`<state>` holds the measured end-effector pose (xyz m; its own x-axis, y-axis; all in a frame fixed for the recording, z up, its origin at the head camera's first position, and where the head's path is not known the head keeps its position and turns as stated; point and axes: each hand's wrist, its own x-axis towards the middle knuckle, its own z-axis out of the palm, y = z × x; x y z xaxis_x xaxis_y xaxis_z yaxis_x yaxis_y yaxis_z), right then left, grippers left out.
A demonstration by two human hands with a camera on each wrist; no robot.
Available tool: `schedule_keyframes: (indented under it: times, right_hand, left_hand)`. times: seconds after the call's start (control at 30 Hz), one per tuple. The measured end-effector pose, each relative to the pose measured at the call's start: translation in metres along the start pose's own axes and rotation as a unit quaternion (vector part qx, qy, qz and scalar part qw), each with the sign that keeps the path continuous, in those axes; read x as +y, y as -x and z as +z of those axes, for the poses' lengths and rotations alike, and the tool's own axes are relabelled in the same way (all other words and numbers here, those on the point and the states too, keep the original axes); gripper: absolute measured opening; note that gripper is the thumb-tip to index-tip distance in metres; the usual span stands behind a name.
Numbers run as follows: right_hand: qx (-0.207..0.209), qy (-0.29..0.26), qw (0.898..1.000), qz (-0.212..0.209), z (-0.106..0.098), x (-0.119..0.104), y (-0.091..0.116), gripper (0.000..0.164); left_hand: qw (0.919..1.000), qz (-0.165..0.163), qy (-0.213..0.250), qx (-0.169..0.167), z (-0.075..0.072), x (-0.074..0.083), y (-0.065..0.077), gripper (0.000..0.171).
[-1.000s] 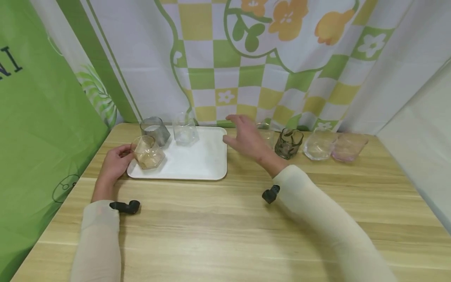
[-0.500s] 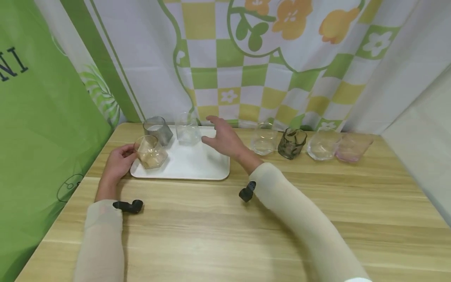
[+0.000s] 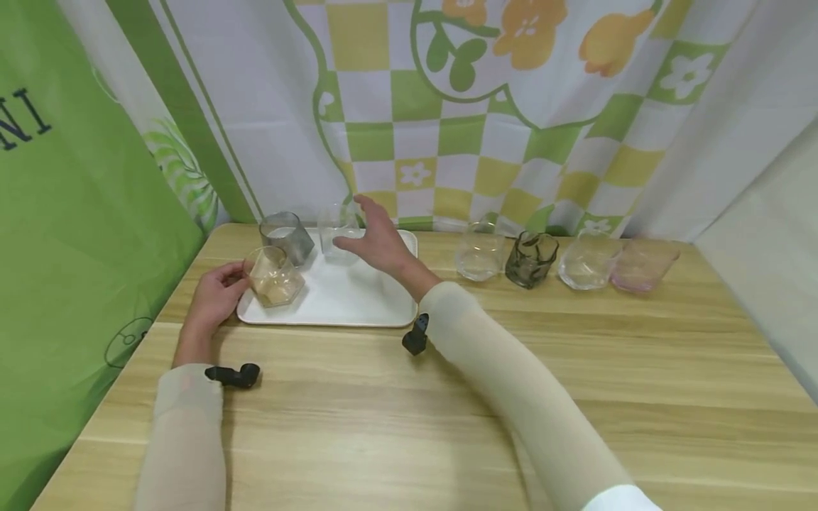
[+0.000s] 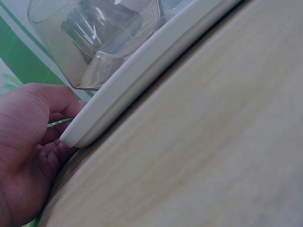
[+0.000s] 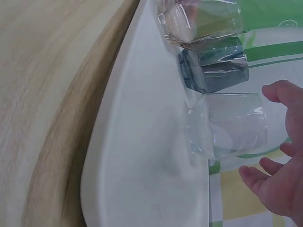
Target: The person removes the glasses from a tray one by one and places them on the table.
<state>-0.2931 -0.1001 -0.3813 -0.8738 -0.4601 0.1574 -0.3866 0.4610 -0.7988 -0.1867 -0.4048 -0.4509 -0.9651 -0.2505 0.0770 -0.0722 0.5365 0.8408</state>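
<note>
1. Counter (image 3: 358, 411): wooden, the supporting surface.
2. White tray (image 3: 351, 305), at left: bears the amber glass (image 3: 275, 280), grey glass (image 3: 287, 241) and clear tumbler (image 5: 227, 125), judged already placed.
3. Hands: the left hand (image 3: 216, 292) pinches the tray's edge beside the amber glass; the right hand (image 3: 382, 245), thumb and fingers spread, is near the clear tumbler, apparently without contact.
4. Row right of the tray, judged remaining: rounded clear glass (image 3: 479, 257), dark glass (image 3: 530, 260), faceted clear glass (image 3: 584, 265), pink glass (image 3: 644, 266). No contents visible in any.

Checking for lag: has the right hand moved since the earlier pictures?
Yes, leftward. In the head view, the right hand has gone from about the right edge of the tray to near the clear glass on it.
</note>
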Motion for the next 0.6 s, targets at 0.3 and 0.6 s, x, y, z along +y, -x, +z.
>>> schedule_keyframes:
  times: [0.3,0.6]
  right_hand:
    - [-0.006,0.006,1.000,0.013,0.023,0.003,-0.011,0.100]
    - [0.004,0.034,0.999,0.011,0.026,-0.001,-0.014,0.091]
  left_hand:
    - [0.9999,-0.001,-0.012,0.003,0.001,-0.002,0.003,0.041]
    - [1.0000,-0.005,-0.001,0.006,0.001,0.000,0.001,0.042]
